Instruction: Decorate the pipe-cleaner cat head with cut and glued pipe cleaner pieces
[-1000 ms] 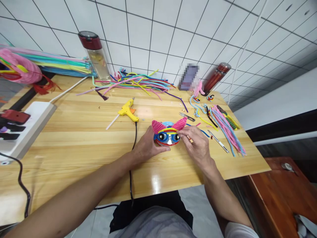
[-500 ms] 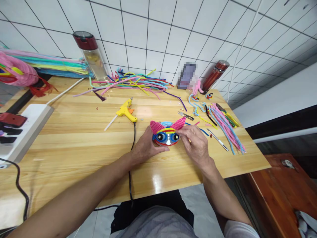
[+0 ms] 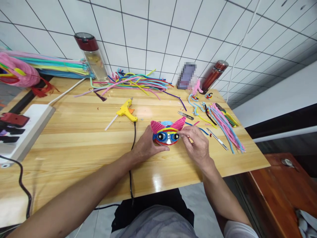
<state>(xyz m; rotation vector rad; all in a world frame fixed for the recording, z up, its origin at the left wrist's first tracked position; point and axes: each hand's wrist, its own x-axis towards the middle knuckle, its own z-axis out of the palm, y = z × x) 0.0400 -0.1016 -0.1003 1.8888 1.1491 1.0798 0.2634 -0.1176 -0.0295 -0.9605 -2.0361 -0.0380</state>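
Note:
A pipe-cleaner animal head (image 3: 168, 131) with pink pointed ears, blue-ringed dark eyes, a white nose and red and yellow bands faces me above the table. My left hand (image 3: 146, 142) is closed around its left side, thumb underneath and fingers partly hidden behind it. On the other side, my right hand (image 3: 194, 142) pinches at the head's right edge, below the right ear, beside the yellow band's end. Whatever lies between those fingertips is too small to make out. A yellow hot glue gun (image 3: 126, 111) lies to the left, with a glue stick in its back.
Thread snips (image 3: 185, 115), a craft knife (image 3: 217, 138) and a bundle of pink and blue pipe cleaners (image 3: 226, 127) lie at right. Behind are a pile of pipe cleaners (image 3: 138, 82), a glass bottle (image 3: 92, 59) and a red flask (image 3: 215, 76). A power strip (image 3: 29, 132) stands left.
Almost nothing differs. Both hands keep their hold on the animal head, and the view has shifted very slightly.

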